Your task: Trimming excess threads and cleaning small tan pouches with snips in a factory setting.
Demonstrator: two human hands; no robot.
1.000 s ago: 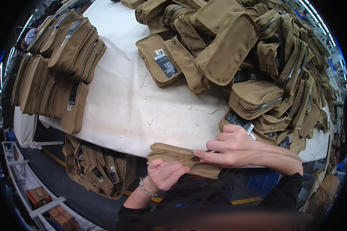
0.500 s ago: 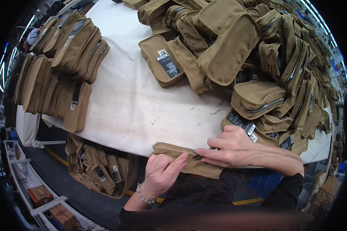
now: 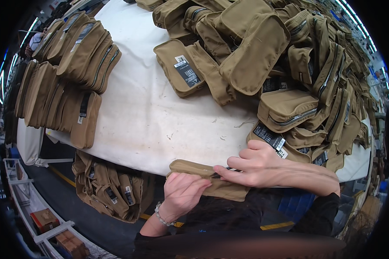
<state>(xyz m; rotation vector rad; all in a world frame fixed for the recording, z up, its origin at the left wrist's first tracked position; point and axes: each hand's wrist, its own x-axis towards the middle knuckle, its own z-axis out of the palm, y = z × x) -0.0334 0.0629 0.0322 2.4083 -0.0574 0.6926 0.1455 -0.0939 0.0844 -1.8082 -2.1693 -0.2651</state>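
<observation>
A tan zippered fabric pouch (image 3: 227,191) lies at the table's front edge, partly overhanging it. My left hand (image 3: 181,192) is closed on the pouch's left part, thumb and finger pinched at its seam. From the right, my right hand (image 3: 257,166) reaches across the pouch with its fingers closed on small dark thread snips (image 3: 215,175). The snips' tip lies by the seam, close to my left fingertips; most of the tool is hidden by my fingers. A thin pale thread seems to run along the seam between the two hands.
A white-covered table (image 3: 138,116) spreads ahead. Stacked tan pouches (image 3: 56,95) stand at its left, and a large loose heap of pouches (image 3: 257,54) covers the right. Below the front edge at left sits a container of more pouches (image 3: 108,190). A white rack (image 3: 34,216) holds boxes.
My right fingers have shifted slightly left along the pouch, and the snips' blades show less. My left fingers have curled and drawn back a little from the upper seam.
</observation>
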